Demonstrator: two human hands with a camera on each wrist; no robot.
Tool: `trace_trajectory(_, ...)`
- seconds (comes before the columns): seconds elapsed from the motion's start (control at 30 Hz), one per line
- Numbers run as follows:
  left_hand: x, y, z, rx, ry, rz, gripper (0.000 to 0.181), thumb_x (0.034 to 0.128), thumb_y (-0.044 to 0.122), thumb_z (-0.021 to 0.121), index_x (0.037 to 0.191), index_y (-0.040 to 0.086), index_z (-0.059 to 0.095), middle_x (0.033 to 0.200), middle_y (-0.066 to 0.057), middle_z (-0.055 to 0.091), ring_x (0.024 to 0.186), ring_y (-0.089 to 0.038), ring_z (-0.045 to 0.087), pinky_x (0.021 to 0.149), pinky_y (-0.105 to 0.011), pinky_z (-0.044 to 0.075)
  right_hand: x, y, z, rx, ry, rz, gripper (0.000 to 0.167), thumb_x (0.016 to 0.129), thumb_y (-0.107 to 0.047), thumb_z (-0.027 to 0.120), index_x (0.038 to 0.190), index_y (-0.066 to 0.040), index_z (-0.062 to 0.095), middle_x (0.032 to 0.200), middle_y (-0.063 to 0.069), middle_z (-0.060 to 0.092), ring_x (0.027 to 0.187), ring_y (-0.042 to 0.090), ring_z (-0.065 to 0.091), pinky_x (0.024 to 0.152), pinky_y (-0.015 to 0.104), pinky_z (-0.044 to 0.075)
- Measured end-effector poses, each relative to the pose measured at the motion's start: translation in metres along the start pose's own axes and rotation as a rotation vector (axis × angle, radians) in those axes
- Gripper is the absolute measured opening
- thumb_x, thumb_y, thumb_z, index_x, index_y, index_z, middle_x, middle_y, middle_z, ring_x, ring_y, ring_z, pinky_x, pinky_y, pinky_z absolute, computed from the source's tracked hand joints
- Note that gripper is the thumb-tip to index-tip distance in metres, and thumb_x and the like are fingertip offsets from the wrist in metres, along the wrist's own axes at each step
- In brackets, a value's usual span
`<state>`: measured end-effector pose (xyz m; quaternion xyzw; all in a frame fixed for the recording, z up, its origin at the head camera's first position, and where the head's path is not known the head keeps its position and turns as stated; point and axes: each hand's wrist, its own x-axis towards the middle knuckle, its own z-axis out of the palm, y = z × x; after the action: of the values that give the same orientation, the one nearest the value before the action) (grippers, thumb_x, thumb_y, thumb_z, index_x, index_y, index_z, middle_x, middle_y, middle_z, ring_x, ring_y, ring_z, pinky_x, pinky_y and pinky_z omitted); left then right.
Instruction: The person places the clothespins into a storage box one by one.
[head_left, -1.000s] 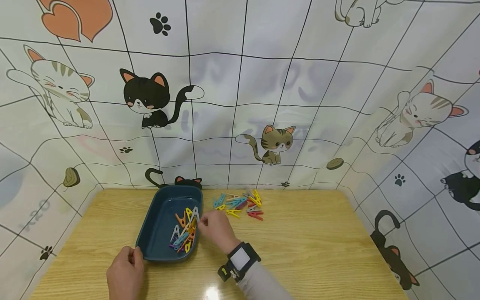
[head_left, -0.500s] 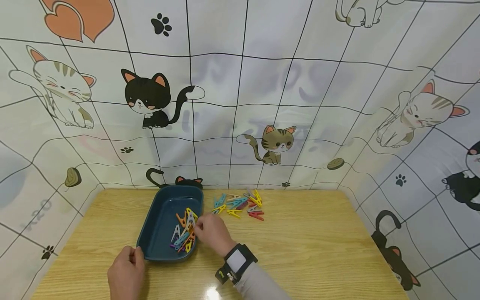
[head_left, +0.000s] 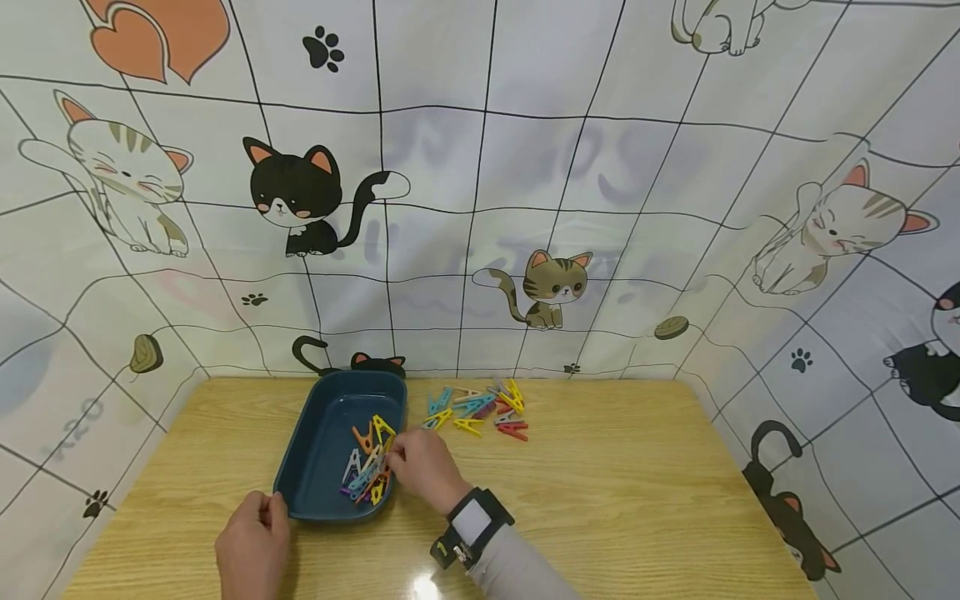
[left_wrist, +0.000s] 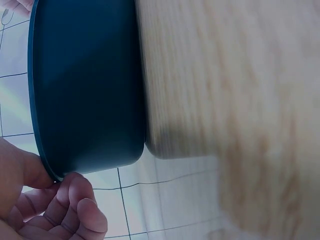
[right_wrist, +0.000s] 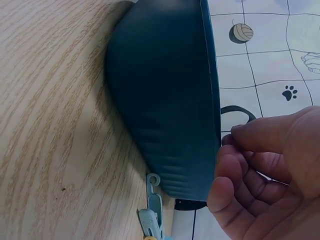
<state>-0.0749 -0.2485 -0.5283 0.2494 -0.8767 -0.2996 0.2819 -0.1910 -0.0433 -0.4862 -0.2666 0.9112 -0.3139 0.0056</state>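
Observation:
A dark blue tray (head_left: 303,475) stands on the table's left side, with several coloured clothespins (head_left: 371,471) piled along its right side. My left hand (head_left: 253,542) pinches the tray's near left corner between thumb and fingers; the left wrist view also shows this hand (left_wrist: 60,205) at the rim. Above the right rim is my right hand (head_left: 427,468), fingers loosely curled over the pile. In the right wrist view, nothing shows between the thumb and fingers of the right hand (right_wrist: 265,170), though the tray wall (right_wrist: 165,100) partly hides what lies beyond the fingertips.
More clothespins (head_left: 468,407) in blue, yellow, red and other colours lie loose on the wooden table (head_left: 600,483), right of the tray's far end. One pale blue clothespin (right_wrist: 152,215) is close to the tray's outer wall. A cat-patterned cloth (head_left: 450,167) hangs behind.
The pale grey clothespin in my right hand has left the fingers and dropped onto the pile in the tray. The right hand first moved left over the rim. The left hand stays at the corner.

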Motion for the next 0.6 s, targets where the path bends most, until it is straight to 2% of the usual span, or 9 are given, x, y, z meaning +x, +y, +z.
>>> trace_trajectory(0.17,0.000,0.002,0.000,-0.004,0.017,0.013,0.027,0.0938,0.003,0.063,0.068,0.007,0.054,0.061,-0.004,0.053,0.054,-0.017,0.047,0.052,-0.034,0.036,-0.001,0.002,0.000,0.014,0.003,0.002,0.017,0.094,-0.013,0.074,0.078,-0.010,0.075,0.074,-0.006,0.058,0.064,0.004,0.044,0.057,0.019,0.037)
trace_trajectory(0.43,0.000,0.003,0.000,-0.002,0.009,-0.001,0.027,0.0948,0.004,0.061,0.069,0.008,0.054,0.061,-0.004,0.053,0.054,-0.017,0.047,0.052,-0.033,0.036,-0.004,0.014,-0.003,0.053,0.028,0.015,0.019,0.095,-0.010,0.071,0.076,-0.011,0.074,0.070,-0.007,0.062,0.061,0.001,0.048,0.056,0.019,0.041)
trace_trajectory(0.6,0.000,0.002,0.000,-0.003,0.014,0.007,0.028,0.0945,0.004,0.061,0.068,0.008,0.053,0.061,-0.003,0.052,0.053,-0.017,0.046,0.052,-0.034,0.035,-0.005,0.024,-0.008,0.071,0.061,0.015,0.016,0.095,-0.009,0.070,0.081,-0.009,0.078,0.074,-0.006,0.068,0.062,0.000,0.049,0.058,0.019,0.041)
